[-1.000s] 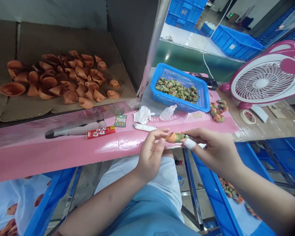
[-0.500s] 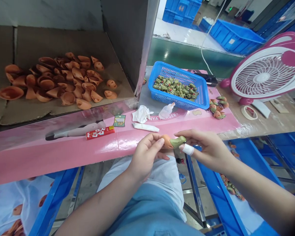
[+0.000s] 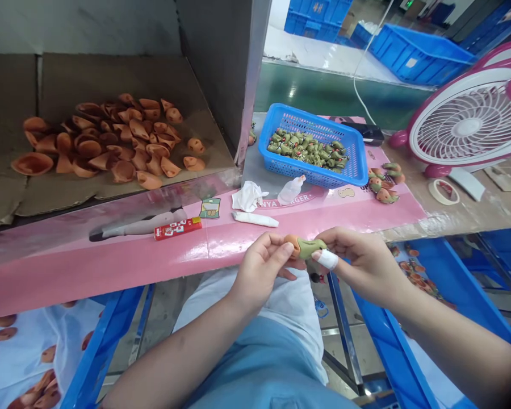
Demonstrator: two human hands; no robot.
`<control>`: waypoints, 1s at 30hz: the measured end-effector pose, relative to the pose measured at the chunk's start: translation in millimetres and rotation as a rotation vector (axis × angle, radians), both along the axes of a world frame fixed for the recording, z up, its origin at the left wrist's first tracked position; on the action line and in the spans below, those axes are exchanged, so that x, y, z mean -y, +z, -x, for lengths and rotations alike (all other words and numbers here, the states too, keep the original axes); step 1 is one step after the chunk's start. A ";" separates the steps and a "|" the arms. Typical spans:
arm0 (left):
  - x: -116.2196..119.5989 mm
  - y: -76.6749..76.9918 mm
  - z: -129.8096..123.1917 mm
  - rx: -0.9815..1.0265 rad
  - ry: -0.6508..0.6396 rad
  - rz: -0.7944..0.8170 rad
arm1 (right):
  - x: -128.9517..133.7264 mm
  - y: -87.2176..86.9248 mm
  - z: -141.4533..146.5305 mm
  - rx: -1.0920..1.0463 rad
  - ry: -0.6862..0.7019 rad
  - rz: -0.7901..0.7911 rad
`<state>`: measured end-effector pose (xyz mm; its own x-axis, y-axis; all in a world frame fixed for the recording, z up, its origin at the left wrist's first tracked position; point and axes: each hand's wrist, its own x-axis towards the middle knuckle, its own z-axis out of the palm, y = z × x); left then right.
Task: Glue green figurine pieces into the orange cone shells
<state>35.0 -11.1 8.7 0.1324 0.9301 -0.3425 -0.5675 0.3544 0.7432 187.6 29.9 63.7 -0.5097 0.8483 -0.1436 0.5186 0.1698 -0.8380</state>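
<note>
Skew risk, frame centre
Your left hand pinches the orange cup, your right hand the green piece; uneven pressure could misalign their join, partly hidden here.

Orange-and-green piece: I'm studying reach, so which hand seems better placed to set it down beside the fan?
Probably the right hand: it is at the green end of the piece, on the side nearer the fan. The left hand grips the orange end, farther away.
</note>
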 end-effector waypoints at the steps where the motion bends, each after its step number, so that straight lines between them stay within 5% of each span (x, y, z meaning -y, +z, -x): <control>1: 0.2 -0.2 -0.7 0.004 -0.003 0.005 | 0.5 -0.2 0.4 0.002 -0.006 0.001; 11: 0.1 0.6 -3.2 0.111 -0.039 0.051 | 4.6 1.5 -4.8 0.097 0.019 -0.100; 30: 2.6 7.8 -8.8 0.002 -0.012 0.059 | 10.2 1.9 -4.8 0.169 0.049 -0.342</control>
<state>43.8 -13.6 16.5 0.1438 0.9065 -0.3969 -0.5644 0.4045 0.7196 192.4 19.8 65.7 -0.5443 0.8369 0.0583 0.6287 0.4529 -0.6321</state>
